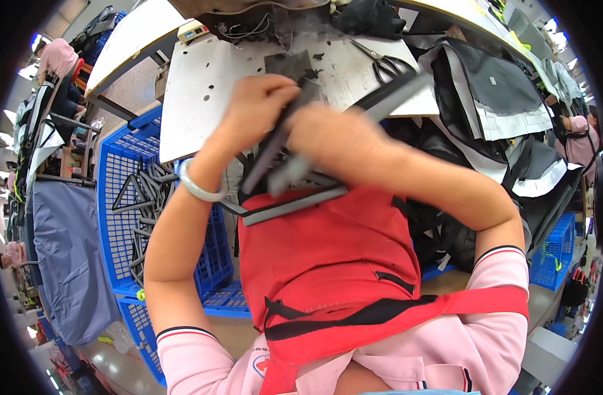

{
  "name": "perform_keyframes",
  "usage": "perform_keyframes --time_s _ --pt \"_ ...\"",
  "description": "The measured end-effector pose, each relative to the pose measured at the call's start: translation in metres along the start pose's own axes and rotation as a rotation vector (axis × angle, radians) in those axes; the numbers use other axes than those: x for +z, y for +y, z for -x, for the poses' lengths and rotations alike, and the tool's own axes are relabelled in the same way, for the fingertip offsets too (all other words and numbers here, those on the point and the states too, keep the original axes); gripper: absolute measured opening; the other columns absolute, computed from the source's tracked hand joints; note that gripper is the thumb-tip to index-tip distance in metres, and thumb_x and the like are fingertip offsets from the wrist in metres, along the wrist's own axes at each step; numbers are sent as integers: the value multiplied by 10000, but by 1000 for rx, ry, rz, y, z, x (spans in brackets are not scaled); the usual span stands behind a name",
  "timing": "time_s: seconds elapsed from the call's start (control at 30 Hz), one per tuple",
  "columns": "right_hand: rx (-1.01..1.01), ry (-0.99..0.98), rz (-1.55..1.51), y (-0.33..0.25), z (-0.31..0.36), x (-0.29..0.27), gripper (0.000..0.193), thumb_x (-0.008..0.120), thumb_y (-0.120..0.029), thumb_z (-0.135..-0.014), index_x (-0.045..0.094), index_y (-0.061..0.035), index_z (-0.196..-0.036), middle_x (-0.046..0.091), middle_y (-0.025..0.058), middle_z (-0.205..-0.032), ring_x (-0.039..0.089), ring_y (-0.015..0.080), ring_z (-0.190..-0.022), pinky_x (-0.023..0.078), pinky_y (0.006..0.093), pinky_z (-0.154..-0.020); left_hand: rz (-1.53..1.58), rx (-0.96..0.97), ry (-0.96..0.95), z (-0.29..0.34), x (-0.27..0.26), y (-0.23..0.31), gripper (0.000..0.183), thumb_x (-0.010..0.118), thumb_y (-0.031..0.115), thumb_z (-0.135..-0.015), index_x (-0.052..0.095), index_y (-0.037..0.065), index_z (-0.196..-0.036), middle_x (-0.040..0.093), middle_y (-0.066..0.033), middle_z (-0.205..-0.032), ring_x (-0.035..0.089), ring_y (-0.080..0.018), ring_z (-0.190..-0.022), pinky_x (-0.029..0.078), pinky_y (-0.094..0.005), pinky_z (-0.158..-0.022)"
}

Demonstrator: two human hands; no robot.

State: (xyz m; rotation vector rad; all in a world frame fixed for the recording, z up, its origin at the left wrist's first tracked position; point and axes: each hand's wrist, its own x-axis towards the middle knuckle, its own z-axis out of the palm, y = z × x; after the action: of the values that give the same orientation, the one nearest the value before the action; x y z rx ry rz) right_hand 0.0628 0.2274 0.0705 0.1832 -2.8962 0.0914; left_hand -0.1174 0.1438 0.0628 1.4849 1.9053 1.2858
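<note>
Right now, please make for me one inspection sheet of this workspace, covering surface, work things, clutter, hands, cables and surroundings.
Surface: white table, with dark specks.
Work things: dark strip between the hands; grey-and-black strip by the upper edge of the red apron.
Clutter: scissors and black scraps on the table.
Hands: left hand curled at the dark strip; right hand blurred, grip unclear.
Cables: thin pale lines at the far edge; wires or threads, cannot tell.
Surroundings: blue basket of strips, left; fabric pieces, right; other people beyond.
</note>
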Motion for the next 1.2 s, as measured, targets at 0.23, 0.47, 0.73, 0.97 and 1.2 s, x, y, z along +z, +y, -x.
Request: perform_keyframes --time_s 0.23,0.47,0.73,0.97,1.2 --pt "6 -360 217 -12 4 52 202 608 -241 -849 644 -57 -774 655 72 -757 672 246 -691 526 411 -642 460 -50 -13 11 35 36 224 587 150 -968 675 -38 -1052 661 -52 -853 628 -101 -764 511 -247 -663" --pt "305 -271 -94 21 37 -39 322 742 -188 -779 539 -46 -983 650 146 -863 624 363 -902 476 458 -781 204 -97 -183 90 48 -21 349 467 247 -1024 605 -33 -1181 664 -86 -1079 573 -152 -1026 438 -271 -924" --pt "206 -169 -35 26 56 -53 296 736 -104 -745 570 -28 -978 653 140 -913 605 341 -969 464 438 -863 139 -332 -559 76 23 -33 366 577 341 -981 691 4 -899 562 59 -752 462 -57 -700 391 -218 -640" --pt "517 -453 -737 -10 71 -91 347 663 -46 -780 596 -36 -1120 634 130 -989 635 261 -941 482 329 -851 415 -351 -430 98 0 -6 221 657 201 -934 691 -15 -899 605 44 -775 493 -34 -713 416 -206 -641" --pt "166 -294 -946 17 57 -8 643 835 -306 -691 601 17 -1195 613 121 -1089 592 235 -1013 466 318 -892 451 -207 -604 105 6 37 186 706 155 -876 705 -24 -930 627 -21 -834 570 -99 -767 460 -251 -711"
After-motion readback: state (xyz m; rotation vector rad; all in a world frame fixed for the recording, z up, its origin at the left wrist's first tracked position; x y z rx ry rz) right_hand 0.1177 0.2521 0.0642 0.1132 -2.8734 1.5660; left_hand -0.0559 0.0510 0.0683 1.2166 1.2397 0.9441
